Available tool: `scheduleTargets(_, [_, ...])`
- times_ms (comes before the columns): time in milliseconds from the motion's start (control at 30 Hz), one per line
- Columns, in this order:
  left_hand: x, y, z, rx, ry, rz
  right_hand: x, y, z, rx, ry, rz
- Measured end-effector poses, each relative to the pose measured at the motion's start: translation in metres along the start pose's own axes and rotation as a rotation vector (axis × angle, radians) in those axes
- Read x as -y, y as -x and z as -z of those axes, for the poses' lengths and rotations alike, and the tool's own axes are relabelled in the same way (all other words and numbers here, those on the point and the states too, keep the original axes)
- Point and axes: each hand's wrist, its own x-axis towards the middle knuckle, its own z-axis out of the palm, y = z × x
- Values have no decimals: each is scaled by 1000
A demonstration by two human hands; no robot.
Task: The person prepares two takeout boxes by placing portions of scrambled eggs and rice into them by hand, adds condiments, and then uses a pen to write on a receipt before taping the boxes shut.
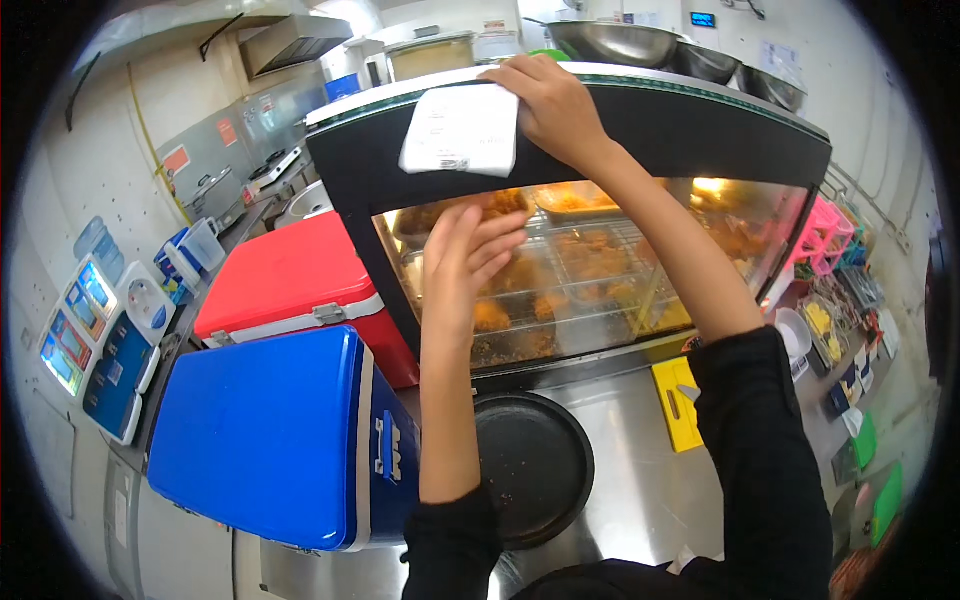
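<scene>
My right hand [559, 112] is raised to the top edge of a black-framed glass food warmer [352, 161]. Its fingers pinch the upper right corner of a white printed paper slip [461, 131], which lies against the black front panel. In front of the glass my left hand [469, 247] is lifted, fingers apart and holding nothing. Behind the glass, wire racks [592, 289] and trays hold fried, breaded food [491, 315]. Below the warmer, a round black pan [532, 465] rests on the steel counter [634, 487], partly hidden by my left forearm.
To the left stand a blue cooler box [259, 435] and a red one [289, 274]. A yellow cutting board [675, 405] with a knife lies at the right, partly behind my sleeve. Steel bowls [615, 43] sit atop the warmer; pink baskets [821, 236] stand beyond its right end.
</scene>
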Motion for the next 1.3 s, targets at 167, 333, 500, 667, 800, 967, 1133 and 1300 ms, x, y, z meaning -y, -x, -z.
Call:
scheduleTargets(167, [32,72,10,-132,-31,43,-20,13,19,-111,130,34])
scheduleTargets(333, [58,129,-8,-200,-81,84,-4,31,13,-1,53,-147])
scheduleTargets(500, [91,170,-54,-159,-32,95,-1,44,99,221,-135,-375])
scheduleTargets(667, [152,223,-153,18,5,325,58,182,289,79,-105,-527])
scheduleTargets(800, [212,276,-253,331,47,536,149,357,490,456,-5,-1029])
scheduleTargets(967, [302,342,-422,586,45,719,255,505,729,420,248,-1782])
scheduleTargets(1133, [421,387,-570,604,102,1031,222,567,907,493,507,-1960])
scheduleTargets(1300, [504,398,-709,643,-3,1001,72,630,1012,232,505,-1975])
